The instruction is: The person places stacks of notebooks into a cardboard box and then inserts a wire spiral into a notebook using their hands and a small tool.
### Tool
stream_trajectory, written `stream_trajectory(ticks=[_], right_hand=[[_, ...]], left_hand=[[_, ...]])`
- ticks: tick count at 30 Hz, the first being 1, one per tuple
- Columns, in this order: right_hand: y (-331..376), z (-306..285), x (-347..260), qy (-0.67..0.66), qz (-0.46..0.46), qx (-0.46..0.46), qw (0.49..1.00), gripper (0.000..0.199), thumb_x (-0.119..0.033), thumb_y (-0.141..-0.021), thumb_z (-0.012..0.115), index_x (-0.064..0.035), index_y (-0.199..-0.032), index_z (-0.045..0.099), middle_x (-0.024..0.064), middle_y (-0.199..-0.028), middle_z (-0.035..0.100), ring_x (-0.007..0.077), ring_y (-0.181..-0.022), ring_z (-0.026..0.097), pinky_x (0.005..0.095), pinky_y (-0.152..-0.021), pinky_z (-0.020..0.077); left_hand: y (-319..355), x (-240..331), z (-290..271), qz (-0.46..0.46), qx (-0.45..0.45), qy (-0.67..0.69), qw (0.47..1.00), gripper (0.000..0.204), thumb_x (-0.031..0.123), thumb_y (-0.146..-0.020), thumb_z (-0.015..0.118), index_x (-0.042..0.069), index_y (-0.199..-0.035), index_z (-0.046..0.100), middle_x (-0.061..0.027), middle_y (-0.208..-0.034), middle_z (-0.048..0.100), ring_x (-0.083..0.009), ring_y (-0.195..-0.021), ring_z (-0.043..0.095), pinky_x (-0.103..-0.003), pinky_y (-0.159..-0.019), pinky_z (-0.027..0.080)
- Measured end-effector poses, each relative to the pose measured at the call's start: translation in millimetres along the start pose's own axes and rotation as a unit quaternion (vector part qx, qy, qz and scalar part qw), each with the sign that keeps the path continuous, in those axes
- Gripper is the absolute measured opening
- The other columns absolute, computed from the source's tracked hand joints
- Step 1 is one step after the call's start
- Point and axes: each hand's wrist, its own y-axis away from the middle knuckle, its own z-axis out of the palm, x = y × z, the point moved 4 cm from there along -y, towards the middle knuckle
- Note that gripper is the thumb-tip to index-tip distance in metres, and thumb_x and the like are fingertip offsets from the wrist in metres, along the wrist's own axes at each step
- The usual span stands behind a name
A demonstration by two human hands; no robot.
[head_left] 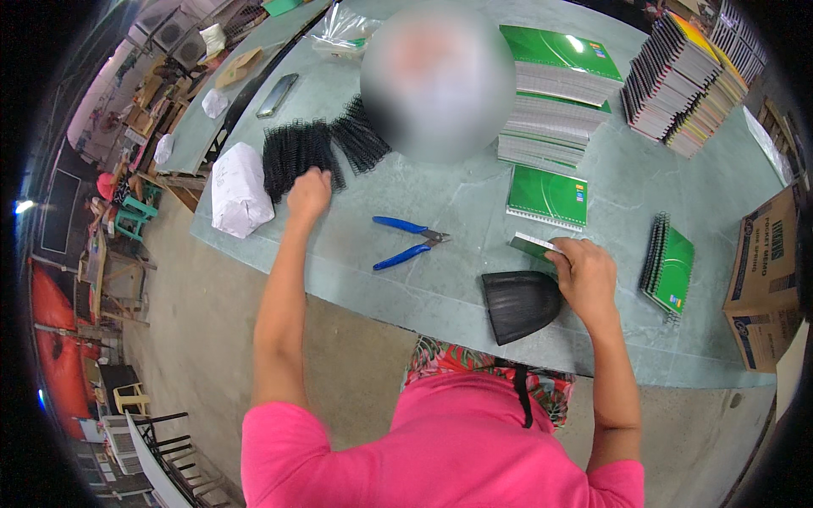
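My left hand (pixel 311 194) reaches to the near end of a pile of black spiral binding coils (pixel 292 152), its fingers pinched on a coil there. A second bunch of black coils (pixel 361 138) lies beside it. In my right hand (pixel 589 275) is a small green-covered notebook (pixel 533 245), tilted up and held by one end between thumb and fingers. Just below it on the table rests a dark, ridged, rounded block (pixel 521 306). Blue-handled cutting pliers (pixel 411 243) lie with handles spread between my hands.
Green notebooks (pixel 547 196) and taller stacks (pixel 555 127) stand beyond my right hand. Coil-bound green notebooks (pixel 671 264) sit to its right, near a cardboard box (pixel 764 279). Spiral notebooks (pixel 677 80) are piled far right. A white wrapped bundle (pixel 241 190) and a phone (pixel 277 95) lie left.
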Motion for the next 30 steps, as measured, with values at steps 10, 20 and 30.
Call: stream_trajectory(ticks=[10,20,30], right_hand=[[1.0,3.0,6.3,-0.006,0.021,-0.004,1.0,0.011,-0.013,-0.075,0.066,-0.0077,-0.084,0.065,0.0109,-0.071,0.062,0.0297,-0.068,0.059,0.0406,-0.061,0.0443],[0.1,-1.1,3.0,-0.003,0.009,-0.002,1.0,0.01,-0.013,-0.075,0.066,-0.0078,-0.083,0.063,0.0103,-0.071,0.062,0.0301,-0.067,0.059,0.0404,-0.061,0.044],[-1.2,0.6,4.6,-0.013,-0.006,0.004,1.0,0.01,-0.014,-0.075,0.066,-0.0073,-0.082,0.063,0.0079,-0.073,0.063,0.0274,-0.07,0.059,0.0399,-0.061,0.0435]], left_hand=[[-5.2,25.8,-0.8,-0.035,-0.002,0.143,0.989,0.047,0.046,-0.082,0.057,0.001,-0.084,0.066,-0.0217,-0.083,0.065,-0.0387,-0.083,0.063,-0.044,-0.074,0.048],[-20.6,20.8,-30.0,-0.102,0.108,0.146,0.978,0.036,0.033,-0.074,0.055,0.0,-0.082,0.067,-0.0248,-0.086,0.065,-0.0413,-0.087,0.062,-0.047,-0.08,0.049],[-4.2,0.5,-25.8,-0.017,0.119,0.183,0.976,0.03,0.03,-0.084,0.054,0.0,-0.082,0.056,-0.0229,-0.082,0.064,-0.0419,-0.078,0.061,-0.049,-0.072,0.048]])
